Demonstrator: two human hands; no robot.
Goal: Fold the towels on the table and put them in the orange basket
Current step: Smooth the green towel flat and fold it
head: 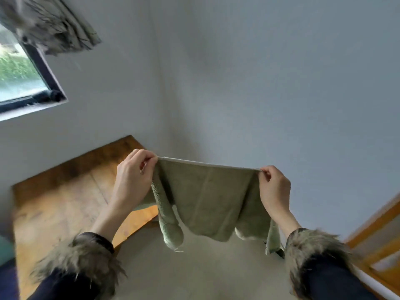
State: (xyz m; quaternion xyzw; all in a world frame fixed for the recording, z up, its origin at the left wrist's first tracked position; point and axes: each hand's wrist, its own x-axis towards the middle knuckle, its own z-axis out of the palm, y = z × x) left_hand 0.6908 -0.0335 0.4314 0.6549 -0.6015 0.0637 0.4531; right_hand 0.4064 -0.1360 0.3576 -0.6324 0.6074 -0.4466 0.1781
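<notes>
A pale green towel [212,198] hangs in the air in front of me, its top edge stretched straight between both hands. My left hand [132,172] pinches the top left corner, and my right hand [273,187] pinches the top right corner. The towel's lower part droops in uneven folds, off the right edge of the wooden table [65,204] and above the floor. No orange basket is in view.
The wooden table stands at the left against a white wall under a window [19,76]. A teal item [5,247] shows at the table's left edge. A wooden frame [381,241] stands at the right. Grey floor [194,271] lies below the towel.
</notes>
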